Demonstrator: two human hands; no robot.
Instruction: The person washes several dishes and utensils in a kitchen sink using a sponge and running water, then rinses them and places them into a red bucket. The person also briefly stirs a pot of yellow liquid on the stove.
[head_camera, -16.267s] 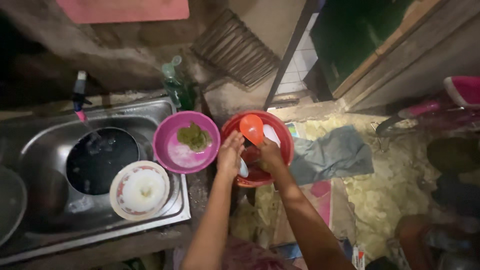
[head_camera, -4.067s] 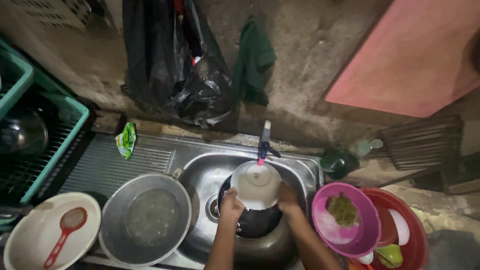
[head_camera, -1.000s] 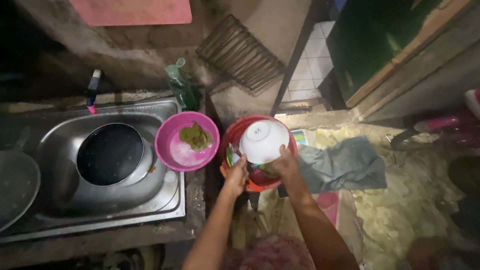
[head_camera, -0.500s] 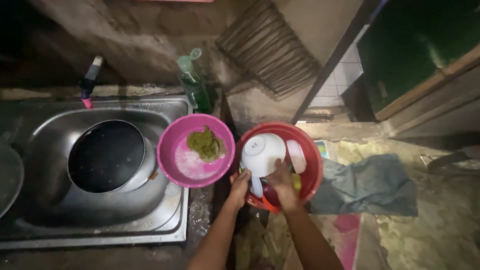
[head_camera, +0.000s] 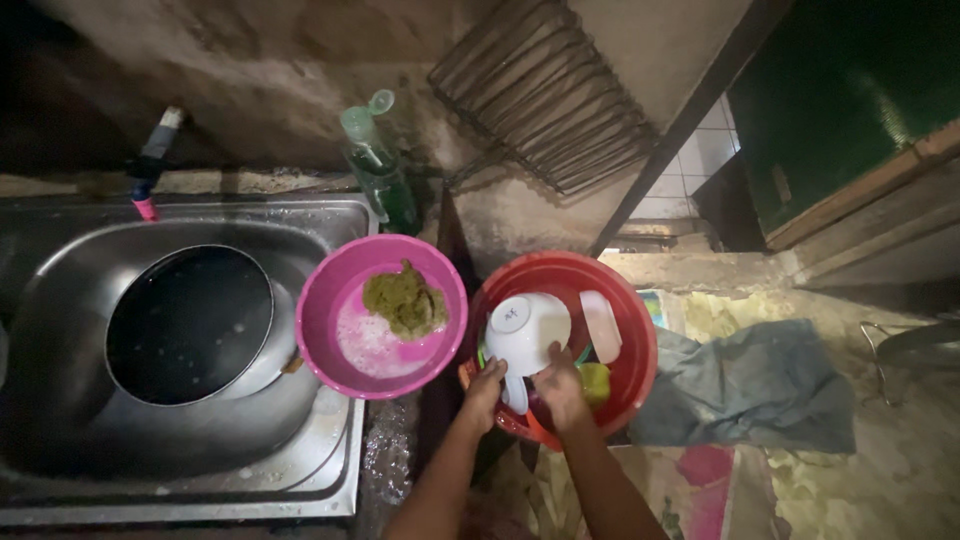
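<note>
Hands: your left hand (head_camera: 486, 383) and right hand (head_camera: 558, 383) grip the upturned white bowl (head_camera: 527, 331); lower it steadily into the red basin (head_camera: 633, 385), lower centre.

The scene was dim, lit mostly from above at the centre, so the pink basin (head_camera: 382, 316) and red basin (head_camera: 563, 345) glowed while the corners fell into near-black (the far left especially). The steel sink (head_camera: 330, 470) carried dull glare along its rim. Edges bent with wide-angle distortion, and detail looked soft and grainy in the shadows.
</note>
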